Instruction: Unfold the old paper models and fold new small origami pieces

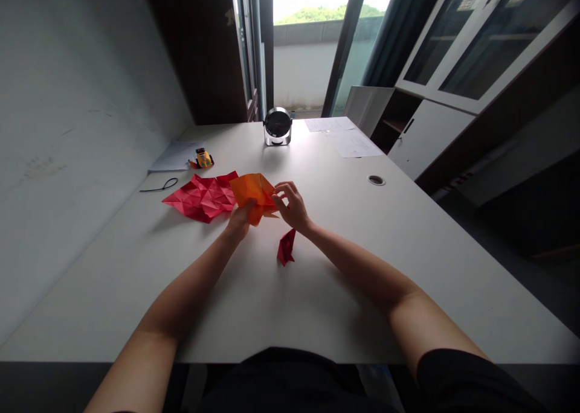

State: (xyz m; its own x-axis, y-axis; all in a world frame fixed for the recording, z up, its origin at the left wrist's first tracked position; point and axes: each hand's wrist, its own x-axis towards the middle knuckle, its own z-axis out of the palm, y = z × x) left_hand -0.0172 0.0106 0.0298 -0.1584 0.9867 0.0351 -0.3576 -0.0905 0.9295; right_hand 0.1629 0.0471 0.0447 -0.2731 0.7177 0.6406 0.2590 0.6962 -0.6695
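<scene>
A partly folded sheet of orange origami paper is held up over the table, its creased edges pointing several ways. My left hand grips it from below, thumb on the near face. At the sheet's right edge is my right hand, thumb and forefinger closed on the paper and the other fingers curled. A small folded red paper piece stands on the table just below my right hand. Creased red paper lies to the left, partly behind the orange sheet.
On the white table are a round black device on a stand, a small yellow toy, a black cord and paper sheets. A cable hole is at the right. A wall borders the left side.
</scene>
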